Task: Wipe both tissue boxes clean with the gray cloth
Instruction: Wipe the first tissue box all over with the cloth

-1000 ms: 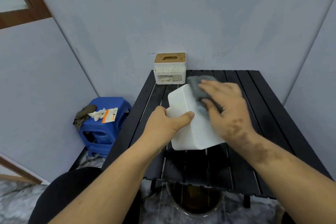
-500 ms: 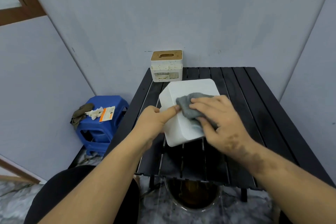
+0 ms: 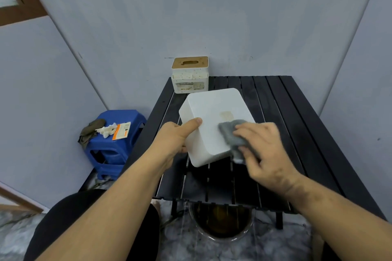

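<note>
The left hand [image 3: 177, 137] grips the tilted plain white plastic tissue box [image 3: 212, 125], thumb on top; the right hand [image 3: 267, 150] presses the crumpled gray cloth [image 3: 232, 136] flat against it.

L hand [image 3: 174, 137] grips white tissue box [image 3: 212, 116] at its left edge, box tilted over black slatted tabletop [image 3: 297, 123]. R hand [image 3: 265, 150] presses gray cloth [image 3: 231, 135] on box's near right corner. 2nd box w/ wood lid [image 3: 189, 74] at back left corner. Blue stool [image 3: 112, 144] left of tabletop.

black slatted table [image 3: 297, 133]: speckled tissue box [image 3: 190, 78] at its far left corner, white tissue box [image 3: 210, 121] mid-table.
</note>
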Demonstrator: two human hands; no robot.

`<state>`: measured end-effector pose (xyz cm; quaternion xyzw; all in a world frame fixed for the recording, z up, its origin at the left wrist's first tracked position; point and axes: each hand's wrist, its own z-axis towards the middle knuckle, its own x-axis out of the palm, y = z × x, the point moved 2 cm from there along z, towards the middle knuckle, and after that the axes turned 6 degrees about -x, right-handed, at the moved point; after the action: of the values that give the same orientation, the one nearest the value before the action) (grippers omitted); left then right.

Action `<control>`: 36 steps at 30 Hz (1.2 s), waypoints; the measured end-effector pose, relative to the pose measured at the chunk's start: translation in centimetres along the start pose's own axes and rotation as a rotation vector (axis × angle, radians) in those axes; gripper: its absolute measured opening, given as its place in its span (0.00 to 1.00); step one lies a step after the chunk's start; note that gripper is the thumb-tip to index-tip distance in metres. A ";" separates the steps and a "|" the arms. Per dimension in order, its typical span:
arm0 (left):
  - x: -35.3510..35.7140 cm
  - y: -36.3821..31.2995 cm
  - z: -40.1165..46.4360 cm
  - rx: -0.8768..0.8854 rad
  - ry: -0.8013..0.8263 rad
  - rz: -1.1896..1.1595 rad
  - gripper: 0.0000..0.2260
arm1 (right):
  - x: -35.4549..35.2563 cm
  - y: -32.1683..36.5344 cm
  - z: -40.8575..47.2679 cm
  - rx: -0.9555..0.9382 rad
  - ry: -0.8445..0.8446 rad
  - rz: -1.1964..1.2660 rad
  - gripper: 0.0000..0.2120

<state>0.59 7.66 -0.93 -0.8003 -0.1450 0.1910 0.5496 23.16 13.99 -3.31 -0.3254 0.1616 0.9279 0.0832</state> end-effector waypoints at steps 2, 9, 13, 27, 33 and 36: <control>0.0 0.1 0.0 -0.018 -0.011 -0.017 0.20 | -0.5 -1.7 -0.7 0.205 -0.073 -0.005 0.16; 0.7 -0.4 -0.1 0.057 -0.014 0.043 0.15 | 1.1 4.9 0.4 -0.047 0.012 0.041 0.16; 0.7 -0.7 -0.6 0.044 -0.018 0.050 0.13 | -0.3 0.0 0.7 0.049 -0.039 0.009 0.16; 1.7 -1.2 -2.0 0.081 -0.099 0.159 0.35 | -1.3 -3.2 3.2 0.441 -0.222 0.059 0.14; 2.0 -1.5 -2.6 0.158 -0.138 0.281 0.27 | -0.7 1.0 6.3 0.012 -0.150 0.092 0.16; 1.9 -1.5 -2.8 0.184 -0.124 0.329 0.22 | -2.4 -2.3 6.3 0.147 -0.223 0.036 0.16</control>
<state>3.53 6.74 1.15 -0.7464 -0.0278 0.3396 0.5717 22.00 18.24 2.31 -0.2105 0.2248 0.9453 0.1077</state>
